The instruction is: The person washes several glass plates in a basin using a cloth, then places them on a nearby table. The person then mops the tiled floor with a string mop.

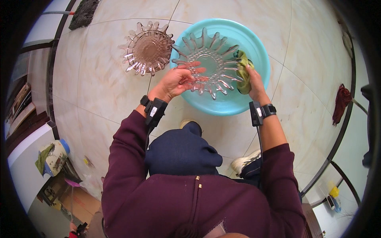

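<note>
My left hand (178,80) grips the near left rim of a clear glass bowl (207,64) with a scalloped, finger-like edge. Some of its fingers show through the glass. The bowl is held over a turquoise plastic basin (226,108) on the floor. In my right hand (256,80) is a bunched green cloth (244,74), close against the bowl's right edge; whether cloth and glass touch is hard to tell. Left of the basin, a brownish glass bowl (147,49) of similar shape rests on the tiles, perhaps several stacked.
Pale floor tiles (104,80) surround the basin. A dark mop head (84,13) lies at the upper left, and a dark red mop head (342,104) at the right. A ceramic stool (56,157) with a green cloth on it stands at the lower left. My shoe (245,162) is near the basin.
</note>
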The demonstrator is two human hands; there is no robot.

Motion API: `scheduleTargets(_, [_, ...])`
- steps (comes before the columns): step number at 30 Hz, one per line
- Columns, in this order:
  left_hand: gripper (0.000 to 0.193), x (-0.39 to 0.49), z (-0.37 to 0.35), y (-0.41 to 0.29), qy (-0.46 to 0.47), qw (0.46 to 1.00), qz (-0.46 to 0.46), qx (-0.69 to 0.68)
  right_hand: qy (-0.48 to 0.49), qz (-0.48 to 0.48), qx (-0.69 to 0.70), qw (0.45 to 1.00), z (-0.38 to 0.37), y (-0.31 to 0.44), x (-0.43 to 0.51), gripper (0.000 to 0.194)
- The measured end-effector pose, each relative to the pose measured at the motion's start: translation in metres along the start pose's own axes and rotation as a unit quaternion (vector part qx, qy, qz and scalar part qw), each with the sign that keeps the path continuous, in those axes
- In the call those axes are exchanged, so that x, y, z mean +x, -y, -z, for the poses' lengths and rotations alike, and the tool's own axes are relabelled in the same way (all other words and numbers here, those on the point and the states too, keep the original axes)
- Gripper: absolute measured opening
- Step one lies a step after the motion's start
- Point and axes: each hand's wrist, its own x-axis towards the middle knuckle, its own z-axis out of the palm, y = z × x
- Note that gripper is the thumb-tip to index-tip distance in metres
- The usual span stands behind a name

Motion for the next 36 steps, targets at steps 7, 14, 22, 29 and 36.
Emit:
scheduleTargets(7, [0.050, 0.039, 0.001, 0.025, 0.031, 0.997, 0.027, -0.062, 0.135, -0.038, 0.022, 0.990, -0.013, 0.015, -0.034, 0.039])
scheduleTargets(14, [0.028, 0.071, 0.029, 0.049, -0.267, 0.950, 0.061, 0.147, 0.028, -0.010, -0.039, 0.999, -0.006, 0.000, -0.021, 0.030])
scheduleTargets(22, [0.062, 0.084, 0.026, 0.069, -0.277, 0.822, -0.030, 0.497, 0.006, 0.023, -0.049, 0.999, -0.009, -0.034, -0.002, 0.026])
scheduleTargets(29, [0.059, 0.035, -0.003, 0.063, 0.064, 0.607, -0.161, 0.776, -0.010, -0.141, 0.028, 0.990, -0.020, -0.021, 0.009, 0.024])
scheduleTargets(36, [0.012, 0.053, 0.004, 0.067, 0.062, 0.490, -0.344, 0.799, 0.028, -0.045, -0.081, 0.995, -0.049, 0.000, -0.014, 0.023])
